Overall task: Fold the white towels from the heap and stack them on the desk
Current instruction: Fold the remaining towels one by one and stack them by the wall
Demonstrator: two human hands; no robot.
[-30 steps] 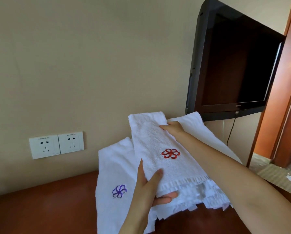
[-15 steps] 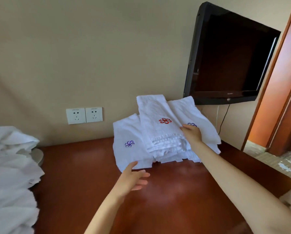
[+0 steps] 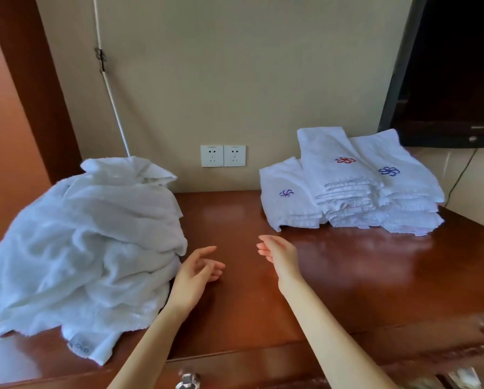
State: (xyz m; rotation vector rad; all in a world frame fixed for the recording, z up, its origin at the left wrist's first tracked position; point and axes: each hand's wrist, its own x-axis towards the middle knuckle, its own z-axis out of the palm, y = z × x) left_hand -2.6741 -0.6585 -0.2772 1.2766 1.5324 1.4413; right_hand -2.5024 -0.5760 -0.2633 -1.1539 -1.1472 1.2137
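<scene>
From the head view we find both hands over the bare middle of the bench [image 3: 347, 276], between the two lots of towels. Our left hand [image 3: 196, 272] hovers just beside the heap [image 3: 83, 242] of loose white towels on the left. Its fingers [image 3: 210, 249] are loosely spread and hold nothing, and we judge it is placed there to draw out the next towel. Our right hand [image 3: 277, 252] is likewise slack and empty, well apart from the folded stack [image 3: 347, 186]. That stack lies at the back right, below the television [image 3: 454, 80], its layers fanned so the embroidered flowers show. The heap is large, so we reckon much folding is left. Wall sockets [image 3: 223, 155] sit between the two piles.
</scene>
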